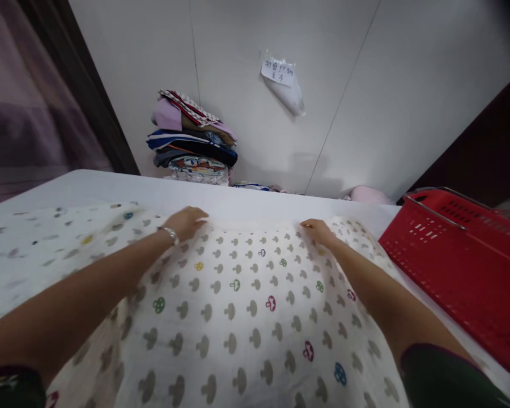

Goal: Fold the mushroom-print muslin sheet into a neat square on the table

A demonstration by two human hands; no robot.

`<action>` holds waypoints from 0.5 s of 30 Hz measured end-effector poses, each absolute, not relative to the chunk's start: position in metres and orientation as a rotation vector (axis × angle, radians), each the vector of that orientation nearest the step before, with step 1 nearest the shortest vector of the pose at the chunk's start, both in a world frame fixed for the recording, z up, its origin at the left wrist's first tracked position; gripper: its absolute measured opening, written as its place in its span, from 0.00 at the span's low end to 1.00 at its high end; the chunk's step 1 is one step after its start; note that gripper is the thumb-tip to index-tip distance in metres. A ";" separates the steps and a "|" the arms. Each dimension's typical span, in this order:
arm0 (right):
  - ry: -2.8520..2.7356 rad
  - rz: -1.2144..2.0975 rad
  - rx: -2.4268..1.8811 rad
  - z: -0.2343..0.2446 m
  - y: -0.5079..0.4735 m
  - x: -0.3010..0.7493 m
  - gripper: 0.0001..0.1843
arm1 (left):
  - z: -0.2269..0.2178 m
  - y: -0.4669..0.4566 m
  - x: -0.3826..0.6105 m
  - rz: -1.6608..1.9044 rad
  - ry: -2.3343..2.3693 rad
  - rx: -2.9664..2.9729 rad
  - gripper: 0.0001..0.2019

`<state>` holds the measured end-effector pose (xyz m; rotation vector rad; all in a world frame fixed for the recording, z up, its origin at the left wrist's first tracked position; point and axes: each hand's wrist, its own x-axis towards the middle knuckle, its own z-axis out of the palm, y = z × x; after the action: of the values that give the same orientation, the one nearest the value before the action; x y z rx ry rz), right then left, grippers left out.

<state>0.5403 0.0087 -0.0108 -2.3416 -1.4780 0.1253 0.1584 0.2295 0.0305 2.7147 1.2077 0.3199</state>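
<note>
A white cloth point(242, 294) printed with grey and coloured mushrooms spreads from the near edge of the view across a white table. Its far edge is pulled nearly straight between my two hands. My left hand point(186, 222), with a bracelet at the wrist, pinches that edge on the left. On the right, my right hand point(318, 231) grips the same edge between thumb and fingers. The cloth's sides drape down under both forearms, and another part of printed fabric point(68, 238) lies spread at the left; where it joins is hidden.
A red plastic basket point(454, 272) with a metal handle stands at the right. Folded clothes point(195, 139) are stacked behind the white table point(106, 184), against the wall. A paper note point(277, 72) hangs on the wall, and a curtain point(38, 85) is at the left.
</note>
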 end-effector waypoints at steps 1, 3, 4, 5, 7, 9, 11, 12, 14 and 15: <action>-1.566 0.166 -2.314 -0.015 0.019 0.527 0.14 | 0.024 0.221 0.172 0.279 1.155 2.733 0.19; -1.680 0.201 -2.287 -0.021 0.036 0.508 0.13 | 0.013 0.210 0.192 0.204 1.079 2.775 0.18; -1.713 0.204 -2.290 -0.023 0.041 0.502 0.13 | 0.009 0.206 0.198 0.177 1.053 2.790 0.17; -1.733 0.201 -2.302 -0.023 0.045 0.498 0.13 | 0.006 0.204 0.202 0.155 1.029 2.800 0.17; -1.749 0.195 -2.340 -0.022 0.050 0.495 0.12 | 0.003 0.202 0.205 0.090 0.982 2.857 0.13; -1.743 0.187 -2.378 -0.020 0.051 0.494 0.10 | 0.003 0.202 0.206 0.020 0.959 2.940 0.10; -1.705 0.169 -2.411 -0.018 0.051 0.493 0.09 | 0.003 0.203 0.208 -0.032 0.973 3.003 0.11; -1.673 0.157 -2.428 -0.017 0.051 0.492 0.09 | 0.003 0.202 0.210 -0.045 0.994 3.014 0.11; -1.594 0.136 -2.458 -0.016 0.051 0.489 0.10 | 0.002 0.202 0.211 -0.062 1.033 3.009 0.13; -1.554 0.126 -2.469 -0.015 0.052 0.488 0.10 | 0.002 0.201 0.211 -0.073 1.050 3.008 0.13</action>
<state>0.4881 0.0520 -0.0150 -2.4694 -1.5536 0.1258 0.2108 0.2013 0.0022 3.0078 1.0498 -0.0729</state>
